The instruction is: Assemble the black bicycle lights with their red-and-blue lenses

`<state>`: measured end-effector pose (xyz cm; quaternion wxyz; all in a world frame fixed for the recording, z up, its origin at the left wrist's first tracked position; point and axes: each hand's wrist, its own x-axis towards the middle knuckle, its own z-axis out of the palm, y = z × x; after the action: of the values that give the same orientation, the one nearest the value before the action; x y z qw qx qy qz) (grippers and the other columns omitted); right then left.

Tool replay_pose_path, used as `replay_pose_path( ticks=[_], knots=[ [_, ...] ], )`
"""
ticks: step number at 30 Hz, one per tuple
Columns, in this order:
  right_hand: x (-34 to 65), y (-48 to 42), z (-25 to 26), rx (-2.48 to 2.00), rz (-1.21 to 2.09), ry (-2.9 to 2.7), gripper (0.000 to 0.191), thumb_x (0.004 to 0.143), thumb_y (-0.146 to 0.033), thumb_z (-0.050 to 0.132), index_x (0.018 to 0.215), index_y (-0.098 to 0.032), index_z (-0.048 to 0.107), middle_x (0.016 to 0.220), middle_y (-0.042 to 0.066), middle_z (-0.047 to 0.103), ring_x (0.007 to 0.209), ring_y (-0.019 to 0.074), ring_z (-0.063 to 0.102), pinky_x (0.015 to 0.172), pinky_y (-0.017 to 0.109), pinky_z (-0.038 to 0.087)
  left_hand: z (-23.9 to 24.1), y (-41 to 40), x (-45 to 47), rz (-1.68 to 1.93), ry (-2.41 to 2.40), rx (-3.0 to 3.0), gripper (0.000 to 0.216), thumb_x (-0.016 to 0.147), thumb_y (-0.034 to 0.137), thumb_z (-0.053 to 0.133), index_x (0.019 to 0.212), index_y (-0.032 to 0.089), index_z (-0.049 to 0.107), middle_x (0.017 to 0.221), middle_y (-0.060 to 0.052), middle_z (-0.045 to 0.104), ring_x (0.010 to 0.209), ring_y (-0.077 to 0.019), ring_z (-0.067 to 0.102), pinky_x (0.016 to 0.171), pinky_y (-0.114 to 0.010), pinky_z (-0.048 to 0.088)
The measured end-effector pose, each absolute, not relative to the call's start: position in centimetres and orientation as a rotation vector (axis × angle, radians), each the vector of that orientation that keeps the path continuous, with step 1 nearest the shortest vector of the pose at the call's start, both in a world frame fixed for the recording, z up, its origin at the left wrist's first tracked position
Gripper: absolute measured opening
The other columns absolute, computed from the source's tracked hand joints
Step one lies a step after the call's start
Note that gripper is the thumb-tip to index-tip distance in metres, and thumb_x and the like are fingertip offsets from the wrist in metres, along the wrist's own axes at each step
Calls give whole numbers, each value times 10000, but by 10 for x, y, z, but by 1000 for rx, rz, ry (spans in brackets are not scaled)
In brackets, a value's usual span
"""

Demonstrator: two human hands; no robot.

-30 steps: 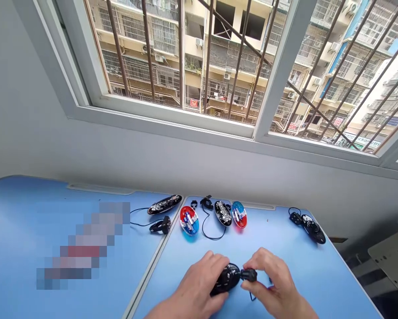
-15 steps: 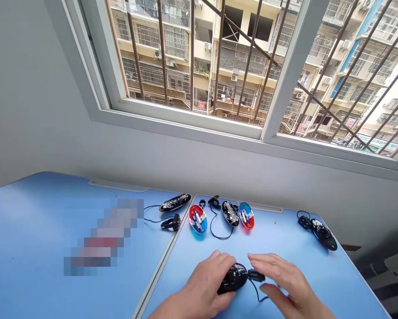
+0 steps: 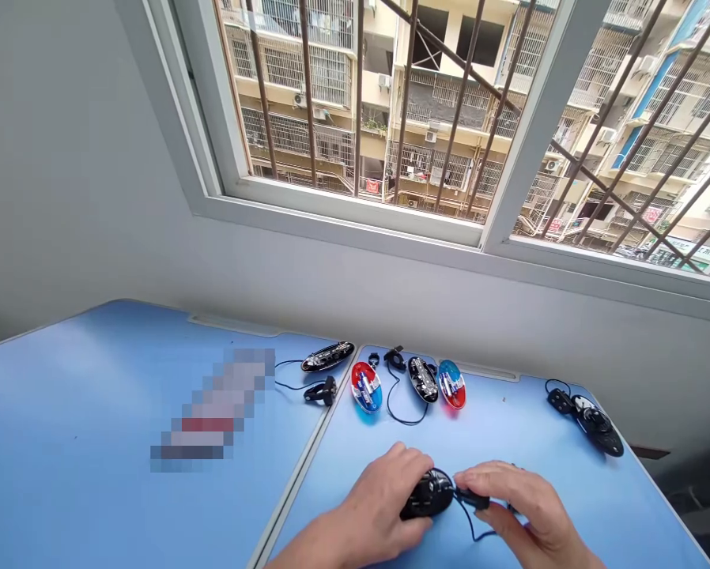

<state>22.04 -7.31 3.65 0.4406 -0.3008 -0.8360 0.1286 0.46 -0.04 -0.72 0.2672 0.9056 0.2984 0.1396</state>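
Observation:
A black oval device lies on the blue table near the front edge. My left hand grips its left side, fingers curled round it. A small black clip on a thin wire sticks out to its right. My right hand rests over that clip, thumb and fingertips closed on it.
Farther back lie two red-and-blue oval lenses, a black oval board with a wired clip, another board with a clip on the left table, and an assembled black unit at right. A barred window is behind.
My right hand let go of the clip half a second ago, then closed on it again. The view has shifted left and slightly down.

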Motion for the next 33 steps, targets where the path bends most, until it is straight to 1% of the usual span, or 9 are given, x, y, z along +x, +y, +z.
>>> replay_pose_path(
  ticks=[5, 9, 14, 17, 19, 21, 25, 30, 33],
  knots=[
    [216, -73, 38, -771, 241, -2057, 420, 960, -97, 489, 1347, -261, 469, 1038, 88, 739, 882, 191, 719, 729, 303, 617, -8, 0, 7, 407, 798, 2461, 348, 638, 141, 592, 964, 234, 515, 934, -19, 627, 841, -234, 521, 695, -313, 426],
    [210, -71, 38, -792, 128, -1999, 377, 935, -120, 557, 1281, -256, 502, 895, 66, 735, 733, 182, 702, 631, 289, 596, -9, 0, 6, 438, 776, 2479, 322, 644, 137, 592, 940, 233, 509, 908, -17, 628, 813, -228, 517, 683, -308, 419],
    [197, -70, 32, -902, -32, -1936, 179, 949, -180, 540, 1123, -219, 547, 773, 53, 691, 617, 169, 620, 544, 279, 536, -9, -2, 7, 464, 764, 2493, 277, 668, 118, 583, 907, 232, 505, 892, -12, 629, 787, -222, 511, 664, -302, 405],
    [189, -69, 26, -973, -136, -1859, 50, 944, -244, 559, 976, -206, 562, 675, 25, 613, 555, 156, 550, 483, 260, 483, -10, -2, 8, 472, 767, 2499, 253, 695, 119, 573, 913, 230, 508, 875, -13, 628, 769, -221, 506, 661, -307, 401],
    [186, -69, 24, -985, -154, -1843, 100, 941, -300, 574, 912, -205, 558, 643, 8, 570, 529, 146, 512, 453, 247, 451, -10, -1, 8, 478, 763, 2506, 257, 710, 117, 565, 935, 230, 514, 879, -17, 627, 774, -223, 509, 665, -309, 402],
    [187, -68, 24, -968, -118, -1854, 134, 946, -331, 574, 985, -202, 571, 677, 12, 585, 554, 146, 533, 472, 247, 469, -12, 0, 7, 482, 746, 2503, 301, 706, 111, 563, 977, 235, 518, 902, -19, 631, 792, -226, 517, 675, -311, 406],
    [197, -66, 26, -937, -36, -1910, 324, 981, -286, 519, 1300, -232, 520, 825, 45, 639, 671, 153, 614, 569, 259, 542, -13, 1, 6, 463, 740, 2479, 359, 675, 99, 568, 1002, 239, 521, 949, -21, 641, 834, -236, 526, 692, -314, 416],
    [210, -71, 35, -954, 83, -2047, 390, 1004, -223, 415, 1392, -209, 456, 1011, 112, 690, 889, 207, 669, 730, 336, 589, -9, 0, 7, 428, 771, 2468, 367, 659, 90, 564, 997, 231, 527, 964, -26, 646, 853, -244, 530, 707, -328, 426],
    [215, -75, 41, -959, 155, -2099, 429, 985, -137, 394, 1405, -212, 433, 1084, 111, 700, 973, 205, 674, 806, 340, 589, -7, 0, 8, 402, 783, 2464, 380, 650, 94, 564, 1003, 231, 533, 953, -24, 647, 843, -245, 532, 700, -331, 426]
  ],
)
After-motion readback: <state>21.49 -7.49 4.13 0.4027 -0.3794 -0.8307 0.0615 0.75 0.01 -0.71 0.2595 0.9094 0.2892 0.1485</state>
